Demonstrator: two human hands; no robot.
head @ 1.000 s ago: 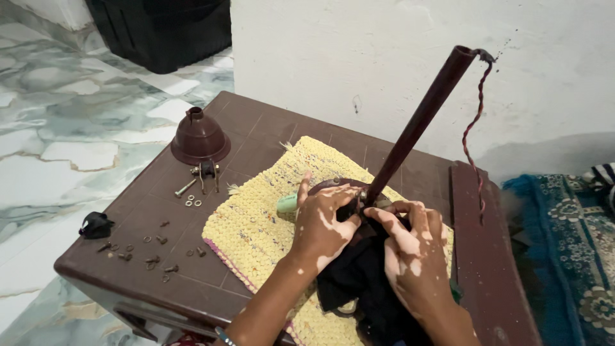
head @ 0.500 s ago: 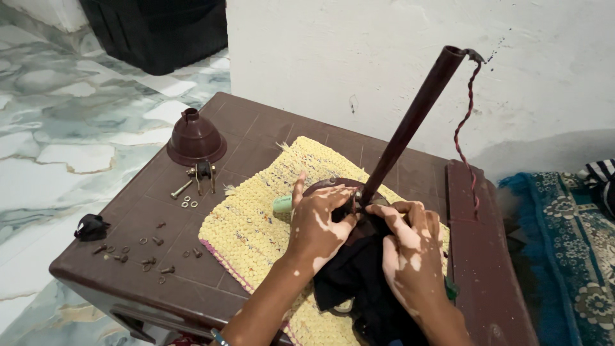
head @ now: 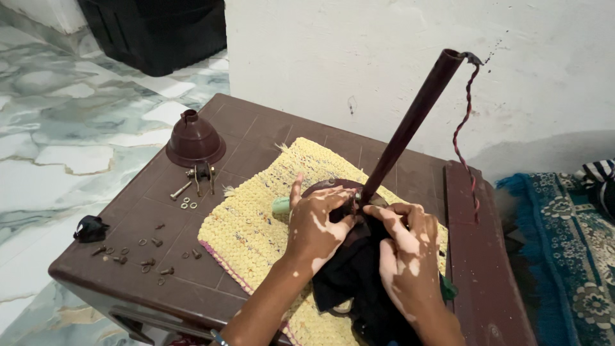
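Head view | my left hand (head: 315, 225) braces the fan hub (head: 333, 189) | right hand (head: 402, 247) pinches the rod (head: 410, 125) base, steadying it | screws (head: 148, 251) left of both.

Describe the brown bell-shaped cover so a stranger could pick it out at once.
Start at the dark brown table against the white wall. Left of the yellow woven mat, near the table's far left edge, stands the brown bell-shaped cover. It is the only large domed piece there, towering over the small loose screws and washers scattered nearer the front.
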